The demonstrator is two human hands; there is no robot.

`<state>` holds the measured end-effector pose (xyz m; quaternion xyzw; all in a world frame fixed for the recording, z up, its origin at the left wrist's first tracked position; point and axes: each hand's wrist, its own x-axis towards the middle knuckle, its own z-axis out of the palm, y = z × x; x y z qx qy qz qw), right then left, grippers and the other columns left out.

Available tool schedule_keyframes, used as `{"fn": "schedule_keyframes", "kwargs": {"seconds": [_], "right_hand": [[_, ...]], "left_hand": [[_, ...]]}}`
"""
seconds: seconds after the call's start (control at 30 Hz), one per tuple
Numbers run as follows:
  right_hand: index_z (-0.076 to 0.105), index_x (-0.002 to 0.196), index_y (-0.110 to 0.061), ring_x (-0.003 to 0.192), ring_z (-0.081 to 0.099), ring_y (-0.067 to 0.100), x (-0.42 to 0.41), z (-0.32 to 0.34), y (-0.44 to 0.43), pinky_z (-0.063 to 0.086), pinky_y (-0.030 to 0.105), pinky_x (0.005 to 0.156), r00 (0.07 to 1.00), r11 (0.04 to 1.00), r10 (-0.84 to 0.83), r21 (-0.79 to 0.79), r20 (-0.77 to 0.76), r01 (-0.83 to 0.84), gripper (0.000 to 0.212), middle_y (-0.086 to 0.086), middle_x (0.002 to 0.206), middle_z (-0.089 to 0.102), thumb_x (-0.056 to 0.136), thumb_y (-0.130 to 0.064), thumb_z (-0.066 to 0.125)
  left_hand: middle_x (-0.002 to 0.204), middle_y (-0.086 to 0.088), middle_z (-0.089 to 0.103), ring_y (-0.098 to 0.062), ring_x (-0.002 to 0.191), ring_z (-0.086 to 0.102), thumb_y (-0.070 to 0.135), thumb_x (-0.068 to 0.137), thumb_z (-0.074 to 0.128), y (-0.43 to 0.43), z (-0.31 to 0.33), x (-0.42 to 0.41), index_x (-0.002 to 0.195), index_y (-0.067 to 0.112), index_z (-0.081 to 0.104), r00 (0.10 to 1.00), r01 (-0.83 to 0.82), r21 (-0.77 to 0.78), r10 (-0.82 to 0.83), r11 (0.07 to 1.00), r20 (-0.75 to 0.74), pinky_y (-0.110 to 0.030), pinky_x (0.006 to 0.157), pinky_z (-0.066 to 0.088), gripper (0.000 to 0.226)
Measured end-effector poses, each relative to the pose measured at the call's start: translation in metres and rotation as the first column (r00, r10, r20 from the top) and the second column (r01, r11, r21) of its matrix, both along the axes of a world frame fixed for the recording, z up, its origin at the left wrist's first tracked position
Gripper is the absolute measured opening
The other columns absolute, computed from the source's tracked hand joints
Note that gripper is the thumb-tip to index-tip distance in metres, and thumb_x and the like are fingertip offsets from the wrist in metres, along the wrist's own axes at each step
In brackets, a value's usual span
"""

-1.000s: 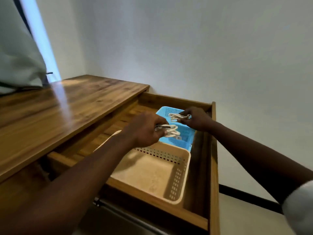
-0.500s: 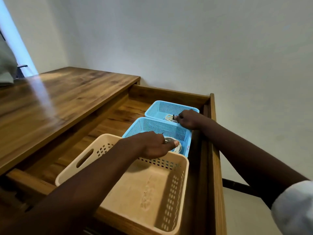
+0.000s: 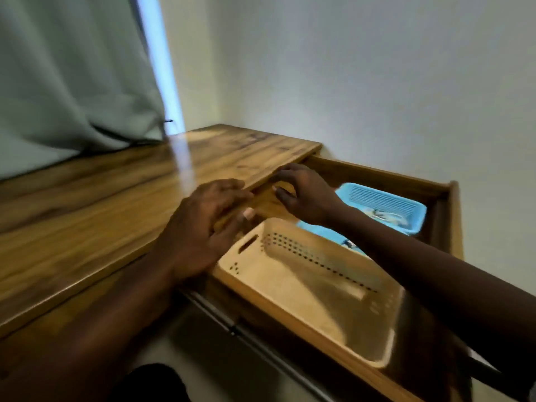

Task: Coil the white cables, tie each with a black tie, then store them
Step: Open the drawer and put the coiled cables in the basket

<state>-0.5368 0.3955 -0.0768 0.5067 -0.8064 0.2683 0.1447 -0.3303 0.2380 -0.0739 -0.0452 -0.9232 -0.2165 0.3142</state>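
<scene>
A coiled white cable point(image 3: 385, 217) with a dark tie lies in the far basket point(image 3: 406, 203) inside the drawer point(image 3: 452, 216), smeared by blur. The right forearm point(image 3: 406, 256) hides most of the near blue basket point(image 3: 327, 235). The left hand point(image 3: 203, 227) and right hand point(image 3: 304, 195) hover with fingers loosely spread, holding nothing.

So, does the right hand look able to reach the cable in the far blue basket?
Probably yes. The right hand is open and empty just beside the far blue basket, the drawer is pulled out, and nothing covers the cable lying inside.
</scene>
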Motion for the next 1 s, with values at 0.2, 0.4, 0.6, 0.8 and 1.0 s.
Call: {"fn": "schedule_keyframes", "kwargs": {"seconds": [0.2, 0.4, 0.6, 0.8, 1.0], "right_hand": [[0.053, 0.143, -0.021, 0.136, 0.047, 0.026, 0.116, 0.009, -0.163, 0.043, 0.048, 0.11, 0.941, 0.92, 0.333, 0.197, 0.056, -0.338, 0.059, 0.007, 0.147, 0.052, 0.094, -0.055, 0.051], [0.04, 0.154, -0.028, 0.146, 0.037, 0.03, 0.24, 0.002, -0.288, 0.035, 0.05, 0.117, 0.841, 0.808, 0.518, 0.232, 0.159, -0.541, 0.073, 0.003, 0.161, 0.037, 0.095, -0.07, 0.048], [0.032, 0.156, -0.034, 0.153, 0.025, 0.028, 0.31, -0.008, -0.372, 0.02, 0.056, 0.119, 0.839, 0.761, 0.54, 0.39, 0.061, -0.518, 0.079, 0.003, 0.167, 0.029, 0.093, -0.081, 0.024], [0.033, 0.154, -0.038, 0.15, 0.03, 0.026, 0.309, -0.014, -0.382, 0.024, 0.052, 0.116, 0.838, 0.772, 0.545, 0.38, 0.017, -0.51, 0.074, -0.002, 0.164, 0.033, 0.093, -0.079, 0.021], [0.031, 0.155, -0.042, 0.152, 0.025, 0.023, 0.31, -0.014, -0.383, 0.02, 0.05, 0.119, 0.842, 0.779, 0.537, 0.355, 0.049, -0.517, 0.074, -0.006, 0.167, 0.028, 0.092, -0.079, 0.024]], "left_hand": [[0.135, 0.006, 0.063, -0.011, 0.13, 0.055, 0.043, 0.099, 0.055, -0.092, 0.005, 0.131, 0.127, 0.028, 0.07, 0.856, -0.478, 0.105, 0.489, 0.872, -0.167, -0.038, 0.109, 0.045, 0.035], [0.137, 0.007, 0.06, -0.014, 0.132, 0.051, 0.039, 0.098, 0.065, -0.157, 0.004, 0.245, 0.131, 0.03, 0.064, 0.617, -0.771, 0.116, 0.779, 0.627, -0.107, -0.043, 0.11, 0.044, 0.034], [0.156, -0.007, 0.037, -0.031, 0.144, 0.037, 0.046, 0.088, 0.068, -0.248, 0.012, 0.345, 0.147, 0.027, 0.044, 0.205, -0.979, 0.001, 0.976, 0.205, -0.069, -0.054, 0.114, 0.038, 0.066], [0.171, -0.011, -0.001, -0.046, 0.156, 0.003, 0.047, 0.085, 0.077, -0.324, 0.026, 0.413, 0.16, 0.027, 0.014, -0.217, -0.975, -0.05, 0.976, -0.215, 0.032, -0.068, 0.117, 0.023, 0.1], [0.165, -0.011, 0.021, -0.045, 0.15, 0.024, 0.056, 0.089, 0.066, -0.37, 0.006, 0.447, 0.157, 0.022, 0.021, -0.291, -0.956, -0.096, 0.934, -0.277, 0.208, -0.06, 0.118, 0.03, 0.089]]}}
